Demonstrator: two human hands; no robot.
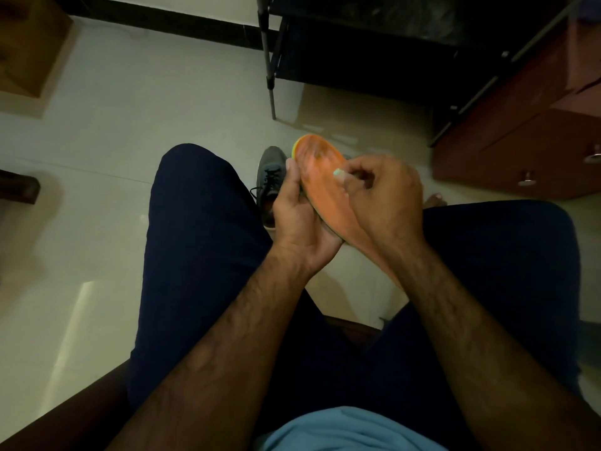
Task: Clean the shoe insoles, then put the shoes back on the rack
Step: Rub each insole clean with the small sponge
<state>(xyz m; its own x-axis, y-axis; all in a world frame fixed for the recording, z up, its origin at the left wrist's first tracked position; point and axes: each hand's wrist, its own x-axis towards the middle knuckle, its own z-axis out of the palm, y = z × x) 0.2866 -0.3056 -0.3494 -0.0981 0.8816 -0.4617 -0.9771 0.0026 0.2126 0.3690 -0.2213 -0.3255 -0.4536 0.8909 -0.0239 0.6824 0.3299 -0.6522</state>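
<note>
An orange insole [320, 177] with a yellow-green edge is held up between my knees. My left hand [297, 219] grips it from the left, with the fingers curled round its edge. My right hand [382, 196] pinches a small pale wad [340, 173], perhaps cloth or tissue, against the insole's top face. A grey laced shoe [271, 177] stands on the floor just behind my left hand, partly hidden by it.
A black metal shoe rack [374, 53] stands at the upper right on pale floor tiles [130, 125]. A reddish wooden cabinet [536, 141] with round knobs sits to its right. Brown furniture [29, 43] fills the upper left corner. My dark-trousered legs frame the hands.
</note>
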